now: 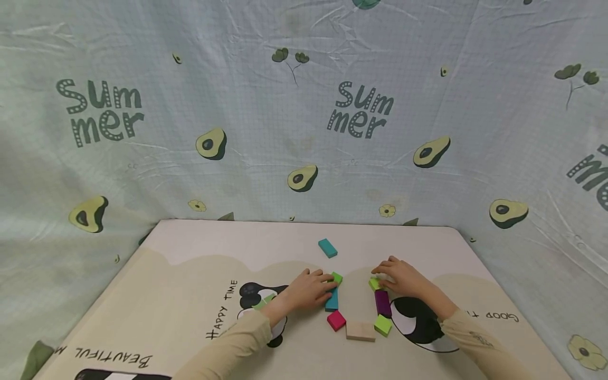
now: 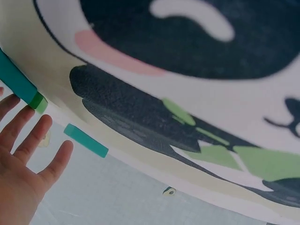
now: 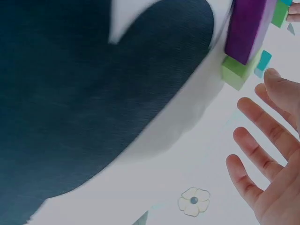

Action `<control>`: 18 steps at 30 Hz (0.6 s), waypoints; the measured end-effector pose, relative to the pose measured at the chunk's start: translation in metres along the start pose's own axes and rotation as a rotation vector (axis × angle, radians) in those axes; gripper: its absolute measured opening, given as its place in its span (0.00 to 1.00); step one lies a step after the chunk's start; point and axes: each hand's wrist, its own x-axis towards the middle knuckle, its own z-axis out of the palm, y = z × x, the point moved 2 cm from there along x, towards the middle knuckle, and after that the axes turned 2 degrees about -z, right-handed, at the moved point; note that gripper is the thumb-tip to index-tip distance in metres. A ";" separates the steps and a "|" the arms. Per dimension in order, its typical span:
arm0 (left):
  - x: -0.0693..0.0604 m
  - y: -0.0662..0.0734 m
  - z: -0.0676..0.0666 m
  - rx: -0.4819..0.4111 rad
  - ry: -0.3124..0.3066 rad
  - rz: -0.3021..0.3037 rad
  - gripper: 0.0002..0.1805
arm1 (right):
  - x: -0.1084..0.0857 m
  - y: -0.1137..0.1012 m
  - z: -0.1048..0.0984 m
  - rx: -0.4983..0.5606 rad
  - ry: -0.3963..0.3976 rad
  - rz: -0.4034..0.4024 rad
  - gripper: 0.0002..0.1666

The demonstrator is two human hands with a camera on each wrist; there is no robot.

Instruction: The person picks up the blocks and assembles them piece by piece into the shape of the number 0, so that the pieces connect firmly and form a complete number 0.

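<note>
My left hand (image 1: 311, 288) reaches over a blue block (image 1: 332, 302) and a green block (image 1: 337, 277). In the left wrist view its fingers are spread, and one fingertip appears to touch the green block (image 2: 38, 102). Opposite, my right hand (image 1: 402, 278) hovers beside a lime block (image 1: 374, 284) at the far end of a purple block (image 1: 382, 304). Its fingers are loosely extended with nothing between them in the right wrist view, close to the lime block (image 3: 238, 70). A red block (image 1: 336, 320), a plain wooden block (image 1: 360, 331) and another lime block (image 1: 382, 325) form the near side.
Farther back lies a separate teal block (image 1: 328, 248), also seen in the left wrist view. The blocks rest on a table (image 1: 190, 274) with a printed cartoon cover. A pale patterned curtain (image 1: 256, 116) hangs behind the table's far edge.
</note>
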 end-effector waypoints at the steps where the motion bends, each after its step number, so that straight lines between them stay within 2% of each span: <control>1: 0.000 0.000 0.000 0.003 0.001 0.002 0.21 | 0.002 0.000 -0.001 -0.006 0.002 0.001 0.14; 8: 0.000 0.001 -0.002 0.023 0.026 0.024 0.20 | 0.022 -0.003 -0.007 -0.034 0.027 0.006 0.14; 18: 0.001 0.002 0.001 0.041 -0.001 0.014 0.20 | 0.063 -0.011 -0.013 -0.045 0.069 -0.028 0.15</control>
